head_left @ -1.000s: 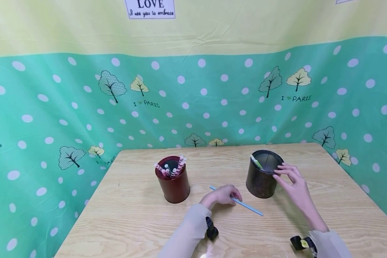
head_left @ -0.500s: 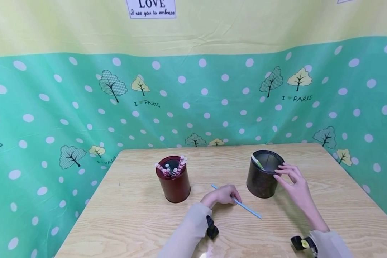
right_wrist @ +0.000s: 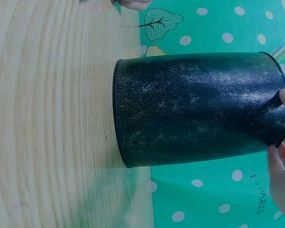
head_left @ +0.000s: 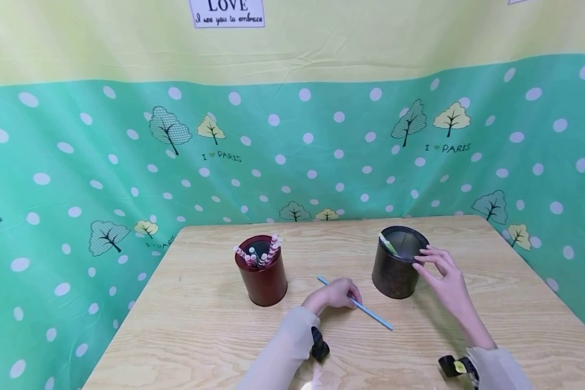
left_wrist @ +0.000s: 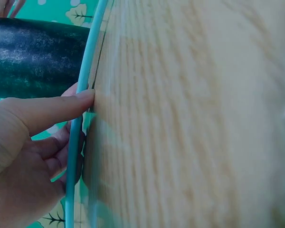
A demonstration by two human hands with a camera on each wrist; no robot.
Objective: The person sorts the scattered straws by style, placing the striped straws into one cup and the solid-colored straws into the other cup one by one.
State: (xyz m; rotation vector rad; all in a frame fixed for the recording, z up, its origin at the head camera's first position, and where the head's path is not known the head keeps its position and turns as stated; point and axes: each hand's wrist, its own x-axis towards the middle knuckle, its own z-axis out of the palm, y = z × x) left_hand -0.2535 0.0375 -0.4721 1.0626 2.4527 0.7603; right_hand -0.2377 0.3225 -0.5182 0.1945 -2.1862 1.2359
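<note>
My left hand (head_left: 338, 293) pinches a thin light-blue straw (head_left: 374, 316) between thumb and fingers, low over the table. In the left wrist view the straw (left_wrist: 88, 57) runs lengthwise past the thumb, with the other fingers behind it. A black can (head_left: 395, 279) stands upright to the right of the straw. My right hand (head_left: 446, 279) holds the can at its rim, thumb and fingertips touching the near right side. Inside the can, a green-and-white stick (head_left: 387, 244) leans against the left wall. The right wrist view shows the can (right_wrist: 199, 109) from the side, with fingertips at its rim.
A dark red can (head_left: 265, 284) with several red-and-white striped sticks (head_left: 274, 246) stands left of my left hand. Beneath everything is a wooden table (head_left: 190, 336). A green dotted cloth (head_left: 253, 195) hangs behind and on both sides.
The straw's near end has swung slightly left and down, and my left hand has shifted a little left. My right hand and both cans stay in place.
</note>
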